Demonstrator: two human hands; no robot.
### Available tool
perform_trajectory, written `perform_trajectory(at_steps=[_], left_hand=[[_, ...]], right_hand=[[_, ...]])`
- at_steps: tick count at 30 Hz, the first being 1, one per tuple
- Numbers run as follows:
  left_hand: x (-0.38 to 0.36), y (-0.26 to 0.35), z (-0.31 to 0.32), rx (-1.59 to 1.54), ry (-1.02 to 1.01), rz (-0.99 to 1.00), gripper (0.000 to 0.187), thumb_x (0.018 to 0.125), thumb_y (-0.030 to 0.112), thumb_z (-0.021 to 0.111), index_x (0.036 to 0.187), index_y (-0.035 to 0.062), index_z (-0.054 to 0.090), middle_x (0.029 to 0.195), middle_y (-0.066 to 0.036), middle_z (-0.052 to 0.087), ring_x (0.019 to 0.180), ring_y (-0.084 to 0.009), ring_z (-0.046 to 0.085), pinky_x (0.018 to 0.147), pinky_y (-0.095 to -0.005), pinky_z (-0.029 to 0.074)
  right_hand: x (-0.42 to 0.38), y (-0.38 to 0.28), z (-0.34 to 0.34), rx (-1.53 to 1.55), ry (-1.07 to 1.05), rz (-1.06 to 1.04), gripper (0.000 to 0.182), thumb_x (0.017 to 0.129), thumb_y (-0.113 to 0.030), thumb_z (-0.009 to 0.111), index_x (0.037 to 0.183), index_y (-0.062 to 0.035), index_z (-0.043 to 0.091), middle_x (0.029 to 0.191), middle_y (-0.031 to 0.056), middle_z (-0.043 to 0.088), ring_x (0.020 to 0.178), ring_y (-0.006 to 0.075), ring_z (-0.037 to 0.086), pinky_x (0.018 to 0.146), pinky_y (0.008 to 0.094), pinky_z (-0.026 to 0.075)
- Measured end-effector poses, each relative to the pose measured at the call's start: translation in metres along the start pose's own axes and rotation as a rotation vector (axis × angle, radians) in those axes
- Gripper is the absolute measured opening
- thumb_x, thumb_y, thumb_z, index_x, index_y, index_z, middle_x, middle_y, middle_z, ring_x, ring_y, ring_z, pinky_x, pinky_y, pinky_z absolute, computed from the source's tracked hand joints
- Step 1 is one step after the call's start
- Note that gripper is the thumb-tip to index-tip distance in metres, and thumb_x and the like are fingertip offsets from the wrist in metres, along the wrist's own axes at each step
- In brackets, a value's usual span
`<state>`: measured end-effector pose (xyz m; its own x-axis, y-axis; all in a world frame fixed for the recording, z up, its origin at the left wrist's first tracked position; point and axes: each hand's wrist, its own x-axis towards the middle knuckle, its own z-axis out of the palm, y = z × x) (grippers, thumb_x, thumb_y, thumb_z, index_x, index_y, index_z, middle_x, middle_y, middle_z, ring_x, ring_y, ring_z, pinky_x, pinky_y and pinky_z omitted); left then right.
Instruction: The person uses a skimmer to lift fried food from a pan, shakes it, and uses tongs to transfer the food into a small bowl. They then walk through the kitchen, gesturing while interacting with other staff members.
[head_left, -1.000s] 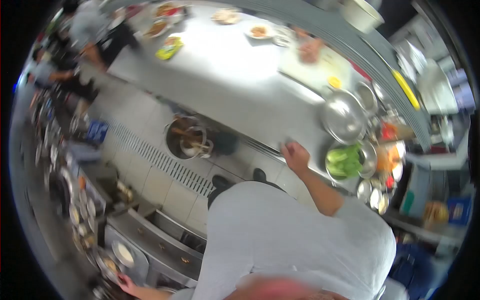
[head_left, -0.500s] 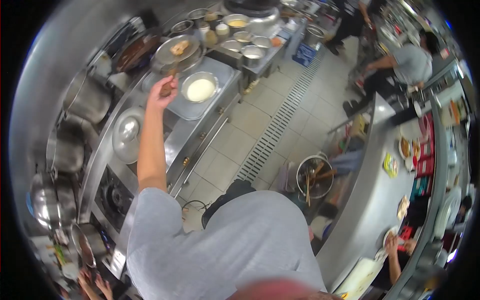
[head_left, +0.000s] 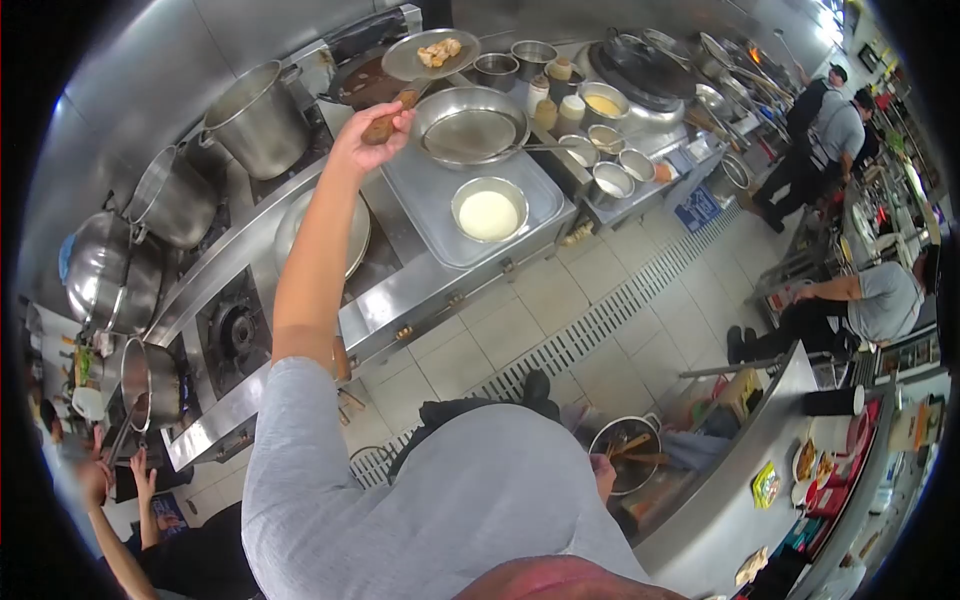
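Observation:
My left hand (head_left: 375, 138) is closed around the wooden handle of a round metal skimmer (head_left: 402, 66). Several golden-brown food pieces (head_left: 438, 52) lie on its disc, which is held over the back of the stove. Just in front of it, a metal pan (head_left: 470, 135) sits on a tray (head_left: 430, 215). On that same tray stands a metal bowl (head_left: 489, 210) of pale cream-coloured liquid. My right hand (head_left: 604, 476) shows only partly beside my torso, near a pot (head_left: 625, 450) with wooden-handled utensils; its fingers are mostly hidden.
Large stockpots (head_left: 258, 120) line the wall on the left, by a burner (head_left: 240, 333). Squeeze bottles (head_left: 571, 112) and small bowls (head_left: 612, 181) stand back right. A steel counter (head_left: 720, 490) runs along my right. One co-worker (head_left: 880, 305) stands right; another person's hands (head_left: 145, 475) are lower left.
My view has swung, so the stove and its contents appear further right. My left hand still holds the skimmer, now beyond the pan. My right hand has come into view.

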<state>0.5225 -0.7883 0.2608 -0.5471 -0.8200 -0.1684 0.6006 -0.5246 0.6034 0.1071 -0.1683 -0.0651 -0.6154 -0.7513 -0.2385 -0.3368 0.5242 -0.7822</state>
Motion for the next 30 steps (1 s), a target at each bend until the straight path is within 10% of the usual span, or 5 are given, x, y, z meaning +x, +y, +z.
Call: perform_trajectory(at_steps=[5, 19, 30], left_hand=[[0.060, 0.019, -0.021, -0.130, 0.268, 0.165, 0.037, 0.098, 0.006, 0.062, 0.123, -0.0133, 0.045, 0.091, -0.012, 0.059, 0.073, -0.0168, 0.062, 0.054, -0.0255, 0.046], [0.144, 0.065, -0.050, -0.220, 0.173, 0.070, 0.012, 0.093, 0.004, 0.059, 0.100, -0.0021, 0.051, 0.088, -0.011, 0.060, 0.076, -0.0189, 0.065, 0.055, -0.0280, 0.046], [0.142, 0.068, -0.028, -0.029, 0.276, 0.107, 0.071, 0.093, 0.046, 0.070, 0.120, -0.0165, 0.048, 0.095, -0.011, 0.066, 0.079, -0.0171, 0.069, 0.056, -0.0264, 0.056]], right_hand=[[0.076, -0.039, 0.004, 0.095, -0.147, -0.075, 0.032, 0.094, -0.029, 0.075, 0.092, 0.0026, 0.071, 0.068, 0.0082, 0.068, 0.062, 0.0092, 0.059, 0.061, 0.0301, 0.050], [0.255, -0.103, -0.030, 0.090, -0.394, -0.026, 0.028, 0.095, -0.025, 0.072, 0.093, 0.0036, 0.072, 0.071, 0.0061, 0.070, 0.064, 0.0111, 0.063, 0.061, 0.0302, 0.051], [0.317, -0.111, 0.004, 0.039, -0.591, -0.090, 0.026, 0.096, -0.022, 0.071, 0.091, 0.0035, 0.071, 0.072, 0.0019, 0.069, 0.064, 0.0082, 0.060, 0.061, 0.0274, 0.049]])
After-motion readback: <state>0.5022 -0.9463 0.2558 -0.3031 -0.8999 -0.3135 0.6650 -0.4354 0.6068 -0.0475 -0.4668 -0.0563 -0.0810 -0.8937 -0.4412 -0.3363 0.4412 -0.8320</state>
